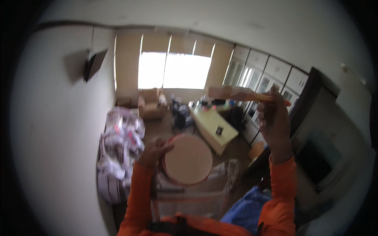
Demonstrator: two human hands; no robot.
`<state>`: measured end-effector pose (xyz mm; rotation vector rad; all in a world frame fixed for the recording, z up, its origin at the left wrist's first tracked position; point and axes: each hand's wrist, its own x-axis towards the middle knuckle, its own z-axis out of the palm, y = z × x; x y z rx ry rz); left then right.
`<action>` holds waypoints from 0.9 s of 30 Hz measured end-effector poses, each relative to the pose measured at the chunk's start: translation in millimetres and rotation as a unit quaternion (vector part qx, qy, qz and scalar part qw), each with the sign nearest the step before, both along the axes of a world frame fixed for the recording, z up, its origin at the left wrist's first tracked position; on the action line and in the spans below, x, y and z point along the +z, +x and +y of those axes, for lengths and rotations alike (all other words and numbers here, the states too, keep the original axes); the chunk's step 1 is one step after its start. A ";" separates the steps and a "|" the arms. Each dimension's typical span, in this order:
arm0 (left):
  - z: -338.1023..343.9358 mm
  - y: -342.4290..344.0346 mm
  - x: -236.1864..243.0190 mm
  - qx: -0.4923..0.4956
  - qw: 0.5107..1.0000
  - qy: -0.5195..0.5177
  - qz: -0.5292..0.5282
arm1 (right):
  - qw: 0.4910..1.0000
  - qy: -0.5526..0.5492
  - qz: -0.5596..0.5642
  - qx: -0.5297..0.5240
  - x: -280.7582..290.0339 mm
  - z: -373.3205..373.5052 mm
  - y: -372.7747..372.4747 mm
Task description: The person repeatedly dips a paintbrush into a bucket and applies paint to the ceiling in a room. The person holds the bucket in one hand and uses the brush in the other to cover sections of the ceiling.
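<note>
My left hand (155, 152) grips the red rim of a round paint bucket (188, 159), thumb over the edge. A smooth, pale cream surface fills the bucket's top. My right hand (273, 114) is raised higher, fingers closed round the handle of a wide, flat paintbrush (232, 93). The brush lies almost level, its pale, beige-coated end pointing left and its orange handle end sticking out past my hand. Brush and bucket are apart. Blur hides the detail of the bristles.
A sofa under plastic sheeting (120, 141) runs along the left wall, below a wall-mounted screen (94, 65). Ahead are an armchair (151, 104), a pale desk (216, 126) and a bright window (173, 70). White cabinets (271, 67) line the right. Blue cloth (248, 206) lies low at right.
</note>
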<state>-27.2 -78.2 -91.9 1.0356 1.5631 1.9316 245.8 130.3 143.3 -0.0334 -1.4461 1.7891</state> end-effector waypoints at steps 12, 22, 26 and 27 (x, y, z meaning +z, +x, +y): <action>-11.4 4.0 11.8 -0.047 0.996 -0.062 -0.038 | 0.794 0.483 -0.364 0.057 -135.9 -36.3 -82.8; -10.4 1.3 13.8 -0.054 0.994 -0.071 -0.059 | 0.699 0.566 -0.411 0.149 -199.1 -39.6 -124.3; -10.5 1.0 13.8 -0.051 0.995 -0.073 -0.054 | 0.713 0.576 -0.379 0.127 -183.1 -41.4 -120.6; -10.8 1.4 14.0 -0.050 0.995 -0.070 -0.057 | 0.734 0.577 -0.343 0.106 -174.3 -38.8 -116.8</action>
